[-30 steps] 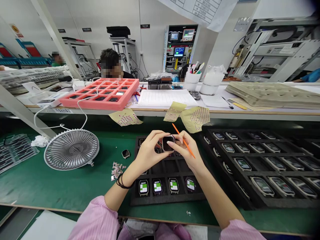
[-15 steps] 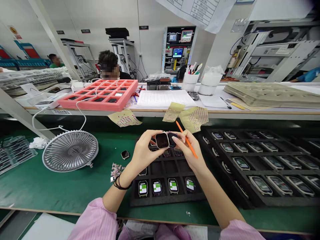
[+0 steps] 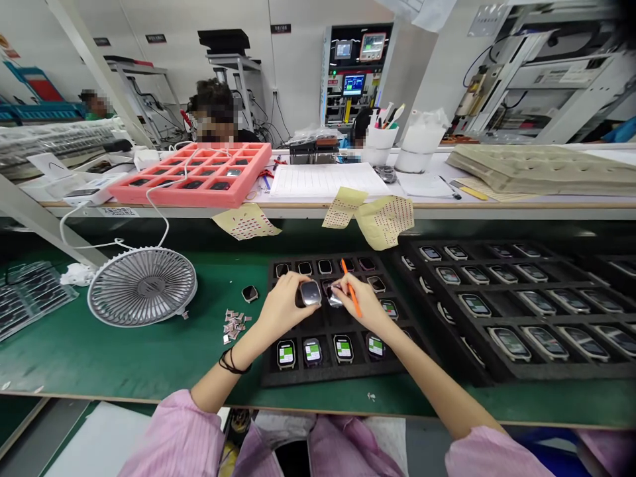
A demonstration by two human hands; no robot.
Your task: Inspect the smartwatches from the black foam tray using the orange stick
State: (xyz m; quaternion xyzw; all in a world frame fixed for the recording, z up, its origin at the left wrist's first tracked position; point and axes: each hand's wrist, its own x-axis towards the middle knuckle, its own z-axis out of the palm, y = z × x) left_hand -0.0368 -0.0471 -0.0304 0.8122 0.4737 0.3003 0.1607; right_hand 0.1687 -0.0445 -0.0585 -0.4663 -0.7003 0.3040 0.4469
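Presently: your left hand (image 3: 281, 306) clamped on one watch (image 3: 311, 293), right hand (image 3: 366, 301) on a second watch (image 3: 334, 299) plus orange stick (image 3: 352, 290); the second, slipping left, could knock the first.

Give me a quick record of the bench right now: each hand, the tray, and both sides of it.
Left hand: holds one watch above black tray
Right hand: grips orange stick, fingertips at second watch
Near row: four lit watches visible
Left of tray: loose watch, small pieces, fan
Right of tray: another tray with watches
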